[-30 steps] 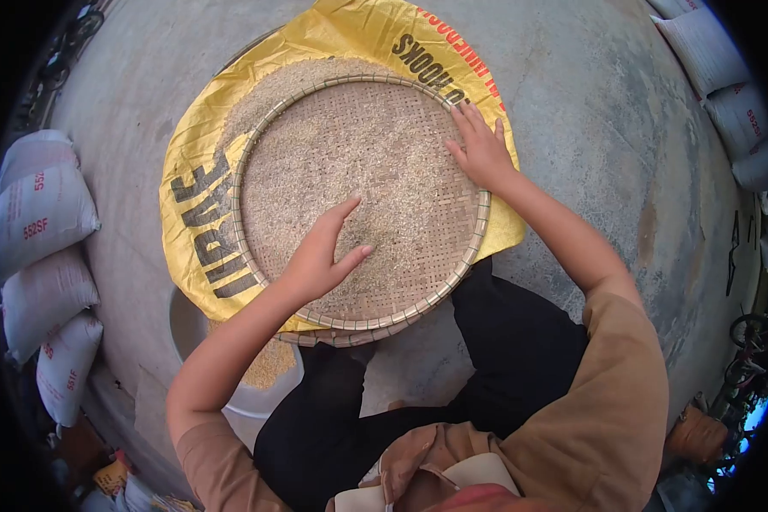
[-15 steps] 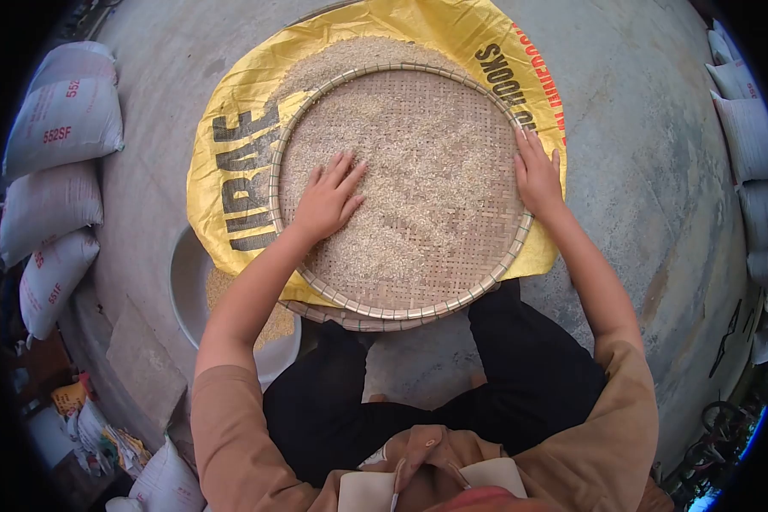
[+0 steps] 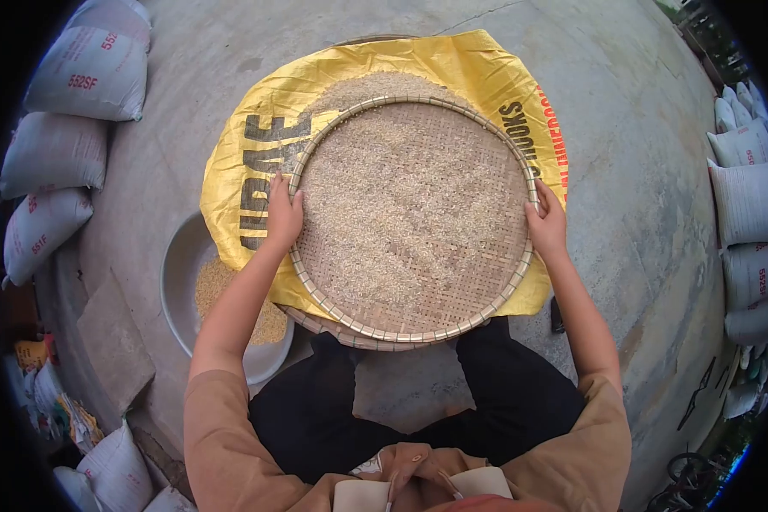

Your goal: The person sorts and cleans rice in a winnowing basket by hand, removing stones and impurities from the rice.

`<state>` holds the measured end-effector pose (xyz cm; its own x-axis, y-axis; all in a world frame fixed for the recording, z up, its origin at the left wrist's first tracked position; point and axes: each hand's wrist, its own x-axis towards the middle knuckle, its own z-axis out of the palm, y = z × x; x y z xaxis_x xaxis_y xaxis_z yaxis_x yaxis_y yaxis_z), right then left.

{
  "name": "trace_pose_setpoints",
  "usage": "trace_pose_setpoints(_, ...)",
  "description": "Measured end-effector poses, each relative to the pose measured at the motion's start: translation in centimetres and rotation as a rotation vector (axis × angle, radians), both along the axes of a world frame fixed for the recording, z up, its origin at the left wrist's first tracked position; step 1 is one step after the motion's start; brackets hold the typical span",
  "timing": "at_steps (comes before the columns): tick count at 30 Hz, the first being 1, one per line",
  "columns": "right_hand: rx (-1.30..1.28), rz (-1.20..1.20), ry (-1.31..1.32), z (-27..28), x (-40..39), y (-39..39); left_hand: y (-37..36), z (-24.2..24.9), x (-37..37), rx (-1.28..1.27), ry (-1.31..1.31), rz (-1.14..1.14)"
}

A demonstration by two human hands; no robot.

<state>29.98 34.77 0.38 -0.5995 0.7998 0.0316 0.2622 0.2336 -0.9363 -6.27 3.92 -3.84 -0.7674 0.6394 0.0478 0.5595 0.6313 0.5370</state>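
A round woven winnowing tray point(image 3: 486, 294) lies in front of me with pale grain point(image 3: 384, 205) spread over much of its weave. My left hand point(image 3: 284, 212) grips the tray's left rim, thumb toward the inside. On the opposite side my right hand point(image 3: 548, 220) is closed around the right rim, thumb over the edge. Under the tray is a yellow printed sack point(image 3: 247, 154), with a heap of grain point(image 3: 384, 85) on it beyond the tray's far rim. Part of another woven tray point(image 3: 311, 322) shows beneath the sack's near edge.
A grey metal basin point(image 3: 176, 282) holding yellow grain point(image 3: 269, 324) stands at my left. Stacked white sacks point(image 3: 85, 81) line the left side, and more sacks point(image 3: 747, 200) stand at the right. Bicycles point(image 3: 691, 469) are at the lower right, on the concrete floor point(image 3: 648, 213).
My left hand has left the grain and moved to the tray's left rim. My right hand now grips the right rim with its thumb over it. The view has shifted slightly.
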Motion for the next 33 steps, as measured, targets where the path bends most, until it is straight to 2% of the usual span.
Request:
trace_pose_setpoints(2, -0.075, -0.032, 0.113, 2.5, -0.4, -0.6, 0.5, 0.5, -0.1, 0.067, -0.02, 0.063)
trace_pose_setpoints(4, -0.035, -0.01, 0.136, 4.4, -0.4, -0.5, 0.3, 2.1, 0.1, 0.198, 0.032, 0.102)
trace_pose_setpoints(6, -0.013, 0.007, 0.148, 4.9, -1.1, 1.0, 1.2, 6.6, 0.9, 0.215, 0.063, 0.155)
trace_pose_setpoints(8, -0.172, -0.016, -0.057, 3.4, -2.7, 4.7, 2.6, 11.7, 1.9, 0.176, -0.275, 0.161)
trace_pose_setpoints(9, -0.137, -0.074, -0.21, 2.9, -3.0, 5.5, 2.4, 9.5, 1.0, 0.202, -0.001, 0.083)
trace_pose_setpoints(10, -0.133, -0.07, -0.205, 2.4, -3.3, 5.3, 2.0, 9.2, -0.2, 0.206, 0.005, 0.085)
trace_pose_setpoints(12, 0.057, 0.008, -0.045, 0.8, -3.5, 3.4, 0.2, 8.9, -3.4, 0.163, -0.17, 0.069)
trace_pose_setpoints(13, 0.018, 0.075, -0.192, 3.3, -3.6, 0.7, -1.2, 9.8, -4.2, 0.217, -0.431, 0.119)
trace_pose_setpoints(14, 0.016, 0.077, -0.196, 3.6, -3.8, 0.3, -2.5, 9.1, -5.5, 0.215, -0.58, 0.154)
trace_pose_setpoints(16, -0.084, 0.125, -0.225, 3.7, -4.2, 0.1, -3.9, 7.5, -4.1, 0.282, -0.573, 0.13)
trace_pose_setpoints(18, -0.146, 0.117, -0.3, 1.5, -3.9, 3.6, -2.6, 8.8, 0.9, 0.119, -0.28, 0.079)
trace_pose_setpoints(20, 0.111, 0.002, -0.407, 1.8, -4.4, 4.3, -2.7, 8.6, 0.6, 0.114, -0.367, 0.021)
trace_pose_setpoints(21, 0.024, 0.064, -0.294, 1.5, -4.0, 3.7, -3.5, 7.8, -0.8, 0.164, -0.466, 0.098)
trace_pose_setpoints(23, 0.084, 0.13, -0.339, 2.8, -4.4, 0.8, -5.0, 6.5, -3.5, 0.31, -0.657, 0.21)
trace_pose_setpoints(24, 0.13, 0.193, -0.382, 3.4, -4.5, 0.1, -5.0, 5.7, -3.7, 0.314, -0.657, 0.209)
trace_pose_setpoints(25, 0.02, 0.157, -0.422, 3.8, -4.8, 1.0, -4.7, 6.3, -2.8, 0.274, -0.53, 0.169)
trace_pose_setpoints(27, 0.006, 0.104, -0.492, 2.8, -4.6, 4.2, -3.4, 7.6, 0.1, 0.16, -0.317, 0.091)
trace_pose_setpoints(28, -0.001, 0.056, -0.562, 2.4, -4.8, 5.1, -3.6, 7.4, -0.4, 0.16, -0.312, 0.097)
trace_pose_setpoints(29, 0.065, 0.01, -0.469, 2.8, -4.9, 4.0, -3.6, 6.7, -1.2, 0.189, -0.392, 0.155)
trace_pose_setpoints(31, 0.101, 0.076, -0.447, 3.5, -4.9, 1.6, -4.1, 5.9, -2.6, 0.262, -0.497, 0.25)
trace_pose_setpoints(33, 0.123, 0.136, -0.468, 4.6, -5.0, 1.5, -4.0, 5.1, -2.0, 0.271, -0.464, 0.196)
